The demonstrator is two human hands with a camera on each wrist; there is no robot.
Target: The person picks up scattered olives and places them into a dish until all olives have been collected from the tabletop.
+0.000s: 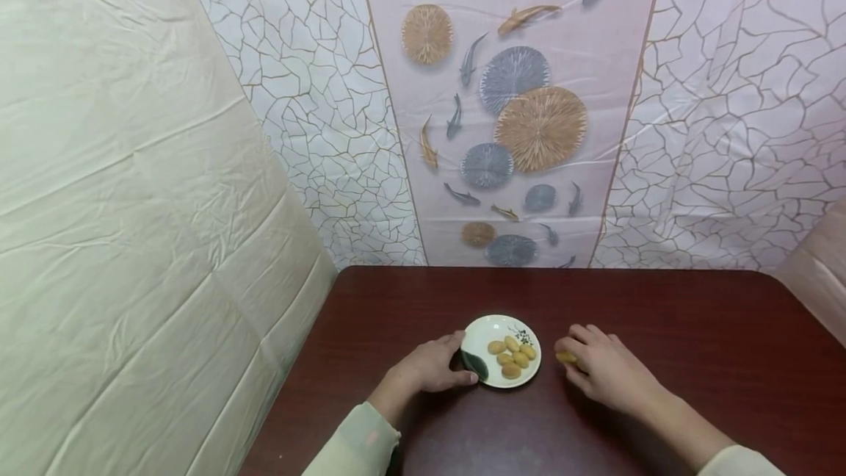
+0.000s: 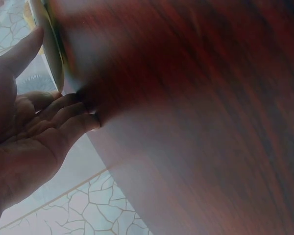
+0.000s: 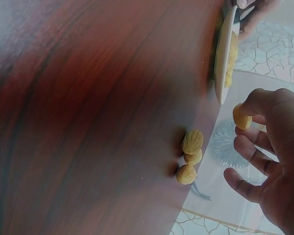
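Note:
A small white plate (image 1: 492, 379) with a dark green patch and a floral print carries several wrinkled yellow oval pieces that look like dried fruit (image 1: 511, 371). My left hand (image 1: 428, 366) holds the plate by its left rim, thumb on the near side and fingers on the far side. To the right of the plate, my right hand (image 1: 611, 369) pinches one yellow dried fruit (image 3: 242, 117) between thumb and index finger, above the table. Three more dried fruits (image 3: 192, 142) lie on the table close to that hand in the right wrist view; in the head view the hand hides them.
The dark red-brown wooden table (image 1: 396, 300) has its far edge against a patterned cloth wall (image 1: 317, 79). A pale cloth (image 1: 145, 241) hangs along the left side, and another pale cloth (image 1: 819, 263) is at the right.

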